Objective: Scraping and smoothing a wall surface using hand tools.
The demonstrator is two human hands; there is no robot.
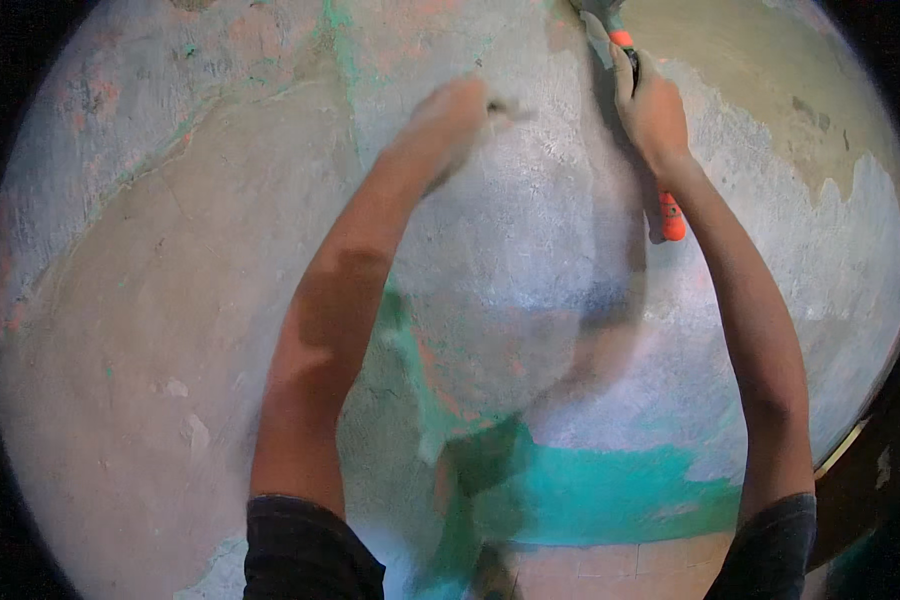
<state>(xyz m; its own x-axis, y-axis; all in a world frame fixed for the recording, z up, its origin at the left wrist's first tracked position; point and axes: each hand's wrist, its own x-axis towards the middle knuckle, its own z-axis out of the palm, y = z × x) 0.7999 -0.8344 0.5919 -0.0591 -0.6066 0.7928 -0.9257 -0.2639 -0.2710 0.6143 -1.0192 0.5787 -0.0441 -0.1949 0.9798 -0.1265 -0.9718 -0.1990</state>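
My right hand point(652, 110), at the upper right, is wrapped round a long-handled tool with an orange and black handle point(673, 218). The rounded orange end sticks out below my wrist. A grey head tops the tool and is partly cut off by the upper edge, so its kind is unclear. Left of it, my left hand point(452, 115) is closed and smeared by motion. A small, thin, dark thing point(510, 108) pokes out from its fingers, too blurred to name. Both hands are in front of a patchy plastered wall point(520, 230).
Bare grey-brown plaster point(150, 270) spreads over the left of the wall. Low down runs a band of green paint point(610, 485), above pale pinkish tiles point(610, 572). A dark area with a light edge point(840, 450) borders the wall at the lower right. Arm shadows fall across the surface.
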